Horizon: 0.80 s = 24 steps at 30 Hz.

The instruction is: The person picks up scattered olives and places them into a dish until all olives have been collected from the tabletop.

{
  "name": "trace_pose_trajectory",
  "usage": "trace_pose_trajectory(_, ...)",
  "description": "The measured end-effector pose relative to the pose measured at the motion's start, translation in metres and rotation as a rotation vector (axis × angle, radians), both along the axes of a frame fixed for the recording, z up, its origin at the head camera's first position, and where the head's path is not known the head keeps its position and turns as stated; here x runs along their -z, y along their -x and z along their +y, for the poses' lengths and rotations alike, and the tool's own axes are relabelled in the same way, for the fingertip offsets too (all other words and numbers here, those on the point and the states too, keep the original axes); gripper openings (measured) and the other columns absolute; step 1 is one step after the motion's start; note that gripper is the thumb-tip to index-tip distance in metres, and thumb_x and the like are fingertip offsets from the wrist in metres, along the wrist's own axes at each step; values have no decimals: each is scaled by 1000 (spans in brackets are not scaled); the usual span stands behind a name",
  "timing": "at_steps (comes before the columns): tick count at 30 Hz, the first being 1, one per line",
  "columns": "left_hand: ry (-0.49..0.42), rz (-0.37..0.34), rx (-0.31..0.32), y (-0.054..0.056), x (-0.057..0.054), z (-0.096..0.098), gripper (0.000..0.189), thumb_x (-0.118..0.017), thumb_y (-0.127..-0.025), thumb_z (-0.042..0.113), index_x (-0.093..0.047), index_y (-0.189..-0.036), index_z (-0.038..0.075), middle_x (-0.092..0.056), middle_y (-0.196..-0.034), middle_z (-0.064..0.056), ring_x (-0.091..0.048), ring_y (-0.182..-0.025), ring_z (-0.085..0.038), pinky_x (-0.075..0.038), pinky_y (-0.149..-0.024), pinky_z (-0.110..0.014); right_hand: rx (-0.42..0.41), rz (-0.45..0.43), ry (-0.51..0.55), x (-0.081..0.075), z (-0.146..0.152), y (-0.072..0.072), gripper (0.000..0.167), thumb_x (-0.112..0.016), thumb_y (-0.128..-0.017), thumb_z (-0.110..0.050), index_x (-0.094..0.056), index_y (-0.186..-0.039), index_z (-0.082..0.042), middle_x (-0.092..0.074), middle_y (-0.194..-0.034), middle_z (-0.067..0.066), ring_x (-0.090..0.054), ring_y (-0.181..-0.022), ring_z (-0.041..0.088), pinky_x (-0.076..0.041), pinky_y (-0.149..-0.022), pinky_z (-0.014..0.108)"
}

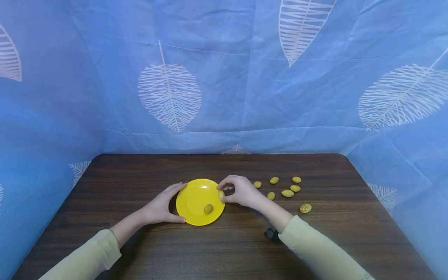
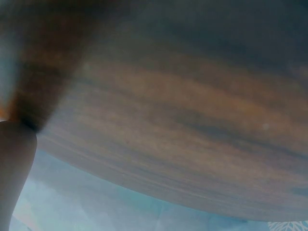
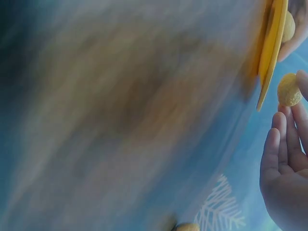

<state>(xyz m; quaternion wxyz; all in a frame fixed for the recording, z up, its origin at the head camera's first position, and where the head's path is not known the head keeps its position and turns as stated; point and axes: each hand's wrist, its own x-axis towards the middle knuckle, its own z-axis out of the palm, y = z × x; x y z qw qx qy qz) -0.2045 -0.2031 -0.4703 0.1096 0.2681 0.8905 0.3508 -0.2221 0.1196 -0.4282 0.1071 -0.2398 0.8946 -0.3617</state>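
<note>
A round yellow plate [image 1: 194, 194] lies on the dark wooden table, with one small yellow-brown oval piece [image 1: 208, 209] resting in it. My left hand [image 1: 159, 207] spans the plate's left side, fingers extended to the upper rim and thumb to the lower. Over the right rim, my right hand [image 1: 241, 191] pinches another yellow oval piece [image 1: 221, 195] between thumb and fingers. In the right wrist view this pinched piece [image 3: 289, 90] looks rough-skinned, close to the plate's edge [image 3: 269, 53]. The left wrist view shows mostly blurred table and part of one finger [image 2: 17, 159].
Several similar oval pieces [image 1: 287, 193] lie scattered right of the right hand, including a larger speckled one [image 1: 305, 208] nearest the right sleeve. A small black object [image 1: 271, 234] shows by the right cuff. A blue leaf-patterned cloth [image 1: 227, 97] hangs behind the table.
</note>
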Motion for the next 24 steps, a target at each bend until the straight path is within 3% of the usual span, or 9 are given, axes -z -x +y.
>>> trace_pose_trajectory(8, 8, -22, -17, 0, 0, 1, 108, -94, -79, 35, -35, -163, 0, -34, -167, -31, -33, -154, -55, -39, -117, -73, -64, -31, -20, 3, -14, 0, 29, -86, -89, -9, -78, -117, -8, -76, -113, 5, -70, -104, 21, -60, -98, 38)
trace_pose_trajectory(15, 4, -20, -9, 1, 1, 0, 108, -93, -80, 36, -35, -163, -1, -35, -167, -31, -34, -153, -55, -38, -118, -73, -106, -36, -37, 3, -20, 0, 29, -87, -88, -10, -78, -115, -8, -77, -111, 4, -69, -101, 18, -59, -94, 29)
trace_pose_trajectory(24, 8, -24, -14, 1, 2, 0, 109, -93, -79, 37, -35, -163, 1, -34, -167, -30, -33, -154, -54, -38, -118, -73, -112, -45, -50, 5, -24, 1, 28, -87, -88, -10, -79, -115, -8, -76, -110, 4, -68, -100, 17, -59, -95, 32)
